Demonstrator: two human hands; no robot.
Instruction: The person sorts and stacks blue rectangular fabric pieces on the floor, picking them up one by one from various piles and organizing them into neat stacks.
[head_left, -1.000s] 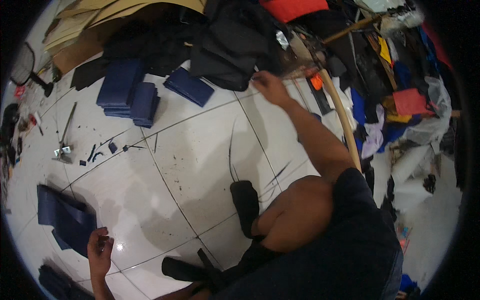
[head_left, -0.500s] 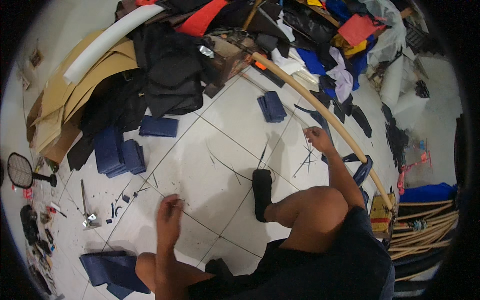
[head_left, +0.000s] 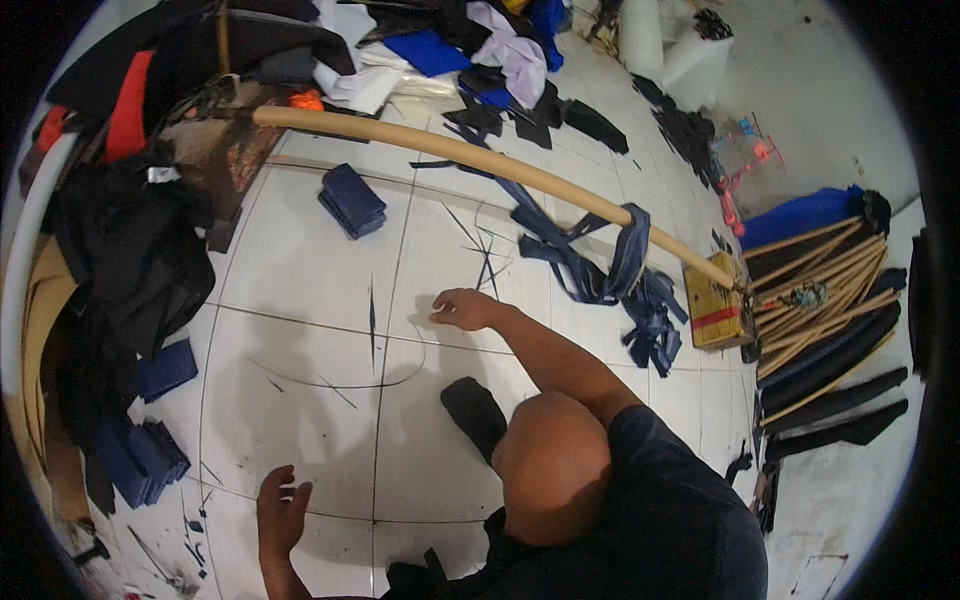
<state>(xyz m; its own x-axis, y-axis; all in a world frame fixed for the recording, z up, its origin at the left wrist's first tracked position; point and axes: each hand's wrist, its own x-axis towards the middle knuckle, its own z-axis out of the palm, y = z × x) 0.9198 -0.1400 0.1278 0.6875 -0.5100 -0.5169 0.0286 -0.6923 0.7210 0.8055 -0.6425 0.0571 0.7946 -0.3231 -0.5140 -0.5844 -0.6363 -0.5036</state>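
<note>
I sit on a white tiled floor (head_left: pixel 300 270) marked with dark pen lines. My left hand (head_left: pixel 281 512) rests flat on the tiles near my body, fingers spread, holding nothing. My right hand (head_left: pixel 461 308) is stretched out over the floor with its fingers curled down toward the tile, just short of a cluster of thin dark lines (head_left: pixel 483 257). I cannot see anything in it. A small stack of folded navy fabric (head_left: pixel 352 200) lies farther off, to the left of that hand. My raised knee (head_left: pixel 550 465) and a black-socked foot (head_left: pixel 475 412) sit between the two hands.
A long tan pole (head_left: pixel 480 160) lies across the floor with navy fabric strips (head_left: pixel 610 265) draped over it. Black cloth is heaped at left (head_left: pixel 120 260), with navy stacks (head_left: pixel 150 455). Wooden sticks and dark fabric pieces (head_left: pixel 830 300) and a yellow box (head_left: pixel 715 300) are at right.
The view has swung right, bringing the bundle of sticks and yellow box into sight. My right arm has drawn in from the pole side toward the floor's pen lines; my left hand stays on the tiles.
</note>
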